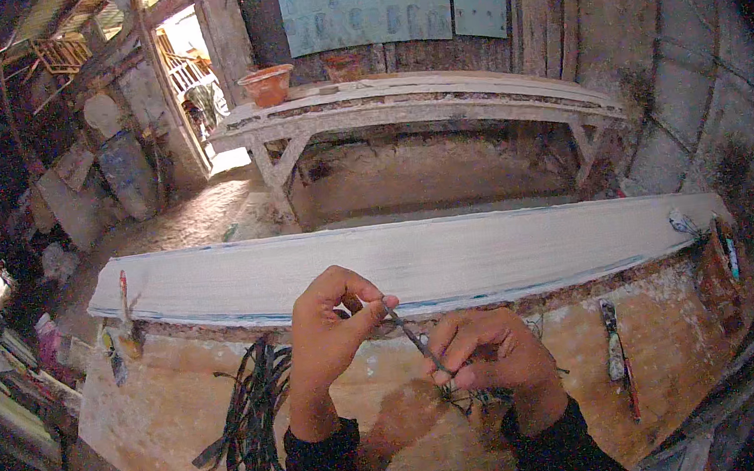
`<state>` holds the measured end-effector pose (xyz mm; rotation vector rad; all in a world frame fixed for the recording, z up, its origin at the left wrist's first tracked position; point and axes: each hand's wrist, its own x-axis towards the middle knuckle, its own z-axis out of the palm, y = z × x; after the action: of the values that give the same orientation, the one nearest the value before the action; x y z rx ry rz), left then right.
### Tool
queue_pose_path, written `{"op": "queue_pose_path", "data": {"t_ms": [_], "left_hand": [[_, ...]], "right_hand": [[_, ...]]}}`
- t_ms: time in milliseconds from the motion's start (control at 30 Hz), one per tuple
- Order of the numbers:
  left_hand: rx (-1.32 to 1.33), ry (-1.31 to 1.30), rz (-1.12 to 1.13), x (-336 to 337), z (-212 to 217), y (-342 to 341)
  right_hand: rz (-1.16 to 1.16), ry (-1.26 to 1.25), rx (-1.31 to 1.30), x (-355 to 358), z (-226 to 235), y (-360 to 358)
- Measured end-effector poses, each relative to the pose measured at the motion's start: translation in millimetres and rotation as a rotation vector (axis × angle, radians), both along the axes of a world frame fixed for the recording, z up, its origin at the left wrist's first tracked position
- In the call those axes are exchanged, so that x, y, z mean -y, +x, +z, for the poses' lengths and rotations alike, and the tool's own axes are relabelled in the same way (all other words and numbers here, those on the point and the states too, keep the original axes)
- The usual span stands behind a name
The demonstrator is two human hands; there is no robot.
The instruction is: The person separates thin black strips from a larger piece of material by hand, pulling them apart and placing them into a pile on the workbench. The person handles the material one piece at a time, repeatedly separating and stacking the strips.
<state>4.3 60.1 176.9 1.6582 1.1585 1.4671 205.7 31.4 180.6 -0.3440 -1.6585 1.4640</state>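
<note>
The person's left hand (335, 317) overlaps the near edge of the long, pale white panel with blue-streaked borders (416, 263); its thumb and forefinger are closed in a pinch on the upper end of a thin, dark grey, flexible-looking strip (414, 339). The right hand (497, 355), on the near side of the panel, pinches the strip's lower end, thumb against forefinger, the other fingers curled. The strip slants between them, just in front of the panel's near edge.

It should handle as very light and limp, bending easily yet keeping straight when drawn taut; whether it is slippery cannot be told. A fingertip pinch near each end looks the best hold.

Left of centre, before the panel, lies a loose bundle of flat, matt black strips (254, 415), ribbon-like and curling at the tips. A dark stringy tangle (479, 398) sits nearer than the panel, partly hidden by the right hand. The panel's face looks smooth and finely lined; the tan wooden tabletop (678, 343) before it is scuffed and white-spotted.
</note>
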Motion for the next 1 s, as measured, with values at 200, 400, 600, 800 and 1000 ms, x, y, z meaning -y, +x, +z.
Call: {"op": "queue_pose_path", "data": {"t_ms": [200,400,600,800,1000], "left_hand": [[-0.009,0.066,-0.037,-9.1,-6.8,-3.3],[-0.01,-0.075,-0.15,4.0,-0.2,8.9],[-0.245,0.145,-0.511,18.4,9.3,16.1],[-0.361,0.142,-0.755,29.5,11.8,29.8],[-0.3,0.074,-0.205,14.1,4.8,-0.1]], "right_hand": [[-0.039,-0.167,0.064,3.1,3.3,-1.0],[-0.162,-0.186,-0.026,4.0,5.6,9.5],[-0.863,0.106,0.153,-11.5,0.4,18.4],[-1.034,0.328,0.322,-19.9,2.0,11.2],[-0.981,0.425,0.449,-30.2,-11.5,14.7]]}}
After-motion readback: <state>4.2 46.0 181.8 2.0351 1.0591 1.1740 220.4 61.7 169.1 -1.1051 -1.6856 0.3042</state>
